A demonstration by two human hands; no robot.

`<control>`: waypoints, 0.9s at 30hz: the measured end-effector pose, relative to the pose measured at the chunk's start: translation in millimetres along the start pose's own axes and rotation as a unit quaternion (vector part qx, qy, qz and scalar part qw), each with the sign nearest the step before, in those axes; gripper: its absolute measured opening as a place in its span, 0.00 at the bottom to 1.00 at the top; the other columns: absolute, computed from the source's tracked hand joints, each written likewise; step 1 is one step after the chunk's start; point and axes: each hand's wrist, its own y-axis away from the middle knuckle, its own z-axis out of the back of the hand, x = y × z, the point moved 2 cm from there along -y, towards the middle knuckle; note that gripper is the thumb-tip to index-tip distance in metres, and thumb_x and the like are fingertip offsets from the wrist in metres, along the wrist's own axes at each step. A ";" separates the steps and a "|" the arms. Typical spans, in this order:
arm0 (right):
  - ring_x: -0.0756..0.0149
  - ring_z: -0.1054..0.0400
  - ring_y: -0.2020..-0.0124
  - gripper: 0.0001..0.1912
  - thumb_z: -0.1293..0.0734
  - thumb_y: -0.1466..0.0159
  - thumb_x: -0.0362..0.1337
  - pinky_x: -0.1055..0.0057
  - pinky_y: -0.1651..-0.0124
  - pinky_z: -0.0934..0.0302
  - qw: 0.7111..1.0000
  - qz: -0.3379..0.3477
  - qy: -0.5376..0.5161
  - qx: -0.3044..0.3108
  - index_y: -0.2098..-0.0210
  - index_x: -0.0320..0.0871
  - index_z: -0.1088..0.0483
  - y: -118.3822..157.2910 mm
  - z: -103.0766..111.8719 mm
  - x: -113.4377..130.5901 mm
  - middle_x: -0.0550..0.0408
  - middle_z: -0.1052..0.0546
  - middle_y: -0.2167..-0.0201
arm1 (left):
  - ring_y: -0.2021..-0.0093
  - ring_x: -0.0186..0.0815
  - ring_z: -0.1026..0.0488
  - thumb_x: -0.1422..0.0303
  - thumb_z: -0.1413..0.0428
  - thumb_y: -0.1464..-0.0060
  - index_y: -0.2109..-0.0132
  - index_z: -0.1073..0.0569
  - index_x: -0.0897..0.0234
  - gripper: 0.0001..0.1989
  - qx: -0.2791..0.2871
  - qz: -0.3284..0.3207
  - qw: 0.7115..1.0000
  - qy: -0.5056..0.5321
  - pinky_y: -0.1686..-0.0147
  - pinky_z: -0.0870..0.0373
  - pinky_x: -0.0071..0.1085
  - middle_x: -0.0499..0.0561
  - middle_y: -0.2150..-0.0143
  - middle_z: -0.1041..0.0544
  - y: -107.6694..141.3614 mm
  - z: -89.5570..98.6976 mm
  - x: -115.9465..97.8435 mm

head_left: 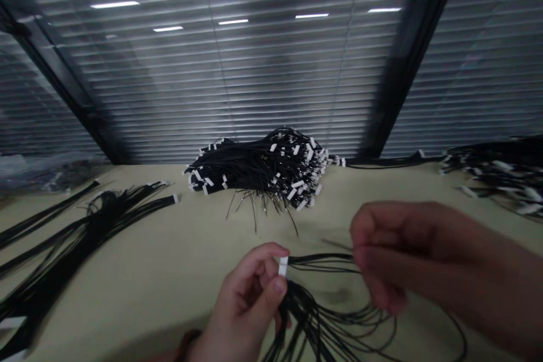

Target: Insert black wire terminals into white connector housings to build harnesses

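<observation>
In the lower middle, my left hand pinches a small white connector between thumb and forefinger. Several thin black wires run rightward from that connector toward my right hand. A looser bundle of black wires hangs below the connector, beside the left fingers, and fans out downward and to the right. My right hand is blurred, with thumb and forefinger pressed together at the right of the wires. A faint thin tip juts out left of its fingers; what it holds is too blurred to make out.
A large pile of black wires with white connectors lies at the table's back, against window blinds. More bundles lie on the left and far right. Clear plastic bags sit at the back left of the pale table.
</observation>
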 end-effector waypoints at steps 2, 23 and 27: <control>0.74 0.41 0.82 0.10 0.45 0.40 0.36 0.79 0.82 0.51 0.999 -0.029 0.029 0.023 0.76 0.44 0.38 -0.7 -23.8 5.2 0.60 0.32 0.83 | 0.81 0.23 0.38 0.68 0.44 0.45 0.57 0.27 0.53 0.09 0.013 -0.011 1.000 -0.003 0.80 0.31 0.17 0.42 0.75 0.37 1.0 -1.5 -3.1; 0.71 0.41 0.81 0.10 0.45 0.39 0.37 0.74 0.80 0.53 0.985 -0.008 0.169 -0.012 0.76 0.45 0.38 -0.7 -43.7 -2.9 0.59 0.32 0.80 | 0.81 0.22 0.40 0.68 0.45 0.45 0.57 0.27 0.49 0.09 0.035 -0.008 0.999 -0.014 0.79 0.30 0.16 0.40 0.75 0.39 3.4 -7.6 -12.5; 0.72 0.41 0.83 0.10 0.44 0.40 0.36 0.75 0.81 0.54 0.983 0.022 0.179 -0.034 0.76 0.45 0.38 0.9 -43.6 -2.2 0.59 0.32 0.82 | 0.82 0.22 0.41 0.68 0.45 0.45 0.58 0.27 0.49 0.08 0.033 0.003 0.999 -0.009 0.80 0.31 0.17 0.40 0.75 0.39 2.8 -7.2 -12.2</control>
